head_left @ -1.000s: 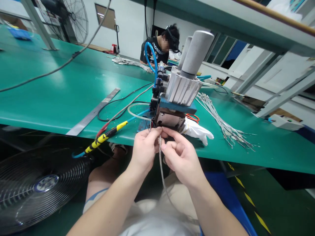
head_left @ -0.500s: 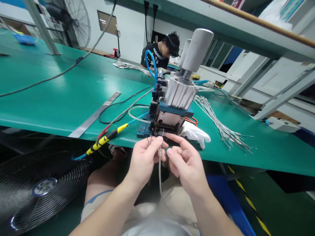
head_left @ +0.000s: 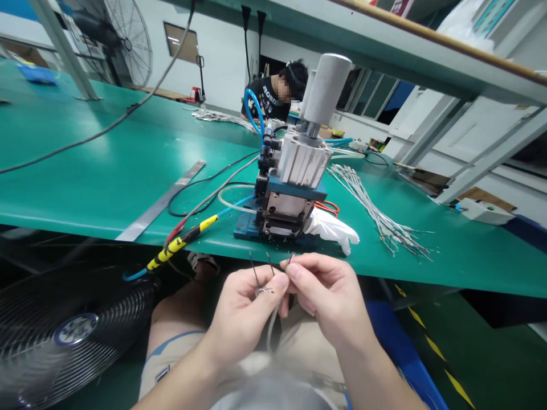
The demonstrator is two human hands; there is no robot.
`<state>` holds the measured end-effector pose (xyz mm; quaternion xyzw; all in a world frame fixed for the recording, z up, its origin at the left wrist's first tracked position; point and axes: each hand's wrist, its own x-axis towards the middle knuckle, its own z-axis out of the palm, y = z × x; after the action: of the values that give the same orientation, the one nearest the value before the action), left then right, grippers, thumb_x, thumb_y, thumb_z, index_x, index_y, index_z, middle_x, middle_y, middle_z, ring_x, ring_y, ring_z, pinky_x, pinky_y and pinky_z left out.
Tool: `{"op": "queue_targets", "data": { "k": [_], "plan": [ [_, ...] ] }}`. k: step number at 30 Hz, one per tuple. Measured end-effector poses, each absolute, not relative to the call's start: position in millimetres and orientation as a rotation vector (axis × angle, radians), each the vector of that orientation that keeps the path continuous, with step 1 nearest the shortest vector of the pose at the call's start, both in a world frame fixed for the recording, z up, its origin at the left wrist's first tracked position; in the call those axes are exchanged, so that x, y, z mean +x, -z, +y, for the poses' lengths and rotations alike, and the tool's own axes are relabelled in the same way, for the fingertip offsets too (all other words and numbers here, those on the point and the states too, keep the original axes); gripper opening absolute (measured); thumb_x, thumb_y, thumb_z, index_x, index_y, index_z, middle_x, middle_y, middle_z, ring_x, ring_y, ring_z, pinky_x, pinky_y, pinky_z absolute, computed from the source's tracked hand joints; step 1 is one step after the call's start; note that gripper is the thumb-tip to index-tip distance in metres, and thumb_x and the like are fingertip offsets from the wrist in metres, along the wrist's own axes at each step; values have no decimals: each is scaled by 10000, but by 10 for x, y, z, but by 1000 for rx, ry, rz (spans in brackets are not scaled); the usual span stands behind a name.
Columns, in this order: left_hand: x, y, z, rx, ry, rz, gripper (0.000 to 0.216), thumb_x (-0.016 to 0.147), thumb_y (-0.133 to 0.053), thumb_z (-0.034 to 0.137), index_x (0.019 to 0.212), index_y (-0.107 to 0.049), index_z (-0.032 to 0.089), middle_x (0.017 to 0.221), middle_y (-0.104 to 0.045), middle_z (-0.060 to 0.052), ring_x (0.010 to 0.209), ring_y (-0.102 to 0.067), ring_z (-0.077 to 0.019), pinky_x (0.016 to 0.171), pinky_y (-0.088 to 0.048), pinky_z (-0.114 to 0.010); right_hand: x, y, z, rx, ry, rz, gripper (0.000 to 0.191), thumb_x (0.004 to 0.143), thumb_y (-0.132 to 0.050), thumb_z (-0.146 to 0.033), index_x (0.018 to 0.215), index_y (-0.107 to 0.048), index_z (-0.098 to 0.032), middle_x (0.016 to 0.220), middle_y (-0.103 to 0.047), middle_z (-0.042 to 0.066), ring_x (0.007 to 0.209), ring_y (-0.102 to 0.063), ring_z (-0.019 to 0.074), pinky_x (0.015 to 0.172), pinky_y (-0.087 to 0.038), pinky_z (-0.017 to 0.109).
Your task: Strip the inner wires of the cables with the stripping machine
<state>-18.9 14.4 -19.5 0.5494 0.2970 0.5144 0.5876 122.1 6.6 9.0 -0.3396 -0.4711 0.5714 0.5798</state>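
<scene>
The left hand and right hand have withdrawn from the machine, which stands beyond them. The left grips the cable, hanging below it; the right pinches its reddish wires. Clear of the machine, the wires appear accessible for handling.

The cable is grey, the tabletop green, the hose wrap black-patterned yellow.

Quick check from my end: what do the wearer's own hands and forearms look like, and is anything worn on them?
The left hand and right hand are ungloved; no rings show, though some fingers are partly hidden. The visible forearms have no sleeves, watch, cables or markings.
</scene>
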Motion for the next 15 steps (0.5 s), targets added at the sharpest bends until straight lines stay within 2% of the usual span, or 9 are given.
{"op": "queue_targets", "data": {
  "k": [5,11,15],
  "plan": [
    [-218,211,132,1287,-1163,700,394,944,-616,412,637,-668,170,554,-610,-24,547,-515,-120,576,-416,-224,1228,-97,75,-759,-1400,-1054,89,834,-806,-268,781,-781,-202,598,-674,11,365,-425,55,364,-362,190],
    [-237,258,108,1198,-1154,751,331,911,-669,446,738,-735,171,542,-641,-22,500,-524,-103,510,-380,-198,1210,-64,80,-816,-1300,-998,94,802,-829,-249,746,-783,-189,488,-538,-47,379,-307,25,345,-261,145],
    [-248,262,106,1182,-1126,739,357,900,-682,465,728,-725,155,528,-632,-20,497,-516,-96,512,-377,-190,1186,-79,72,-743,-1328,-987,94,808,-821,-243,747,-787,-181,502,-567,-40,366,-353,26,358,-326,149]
  ]
}}
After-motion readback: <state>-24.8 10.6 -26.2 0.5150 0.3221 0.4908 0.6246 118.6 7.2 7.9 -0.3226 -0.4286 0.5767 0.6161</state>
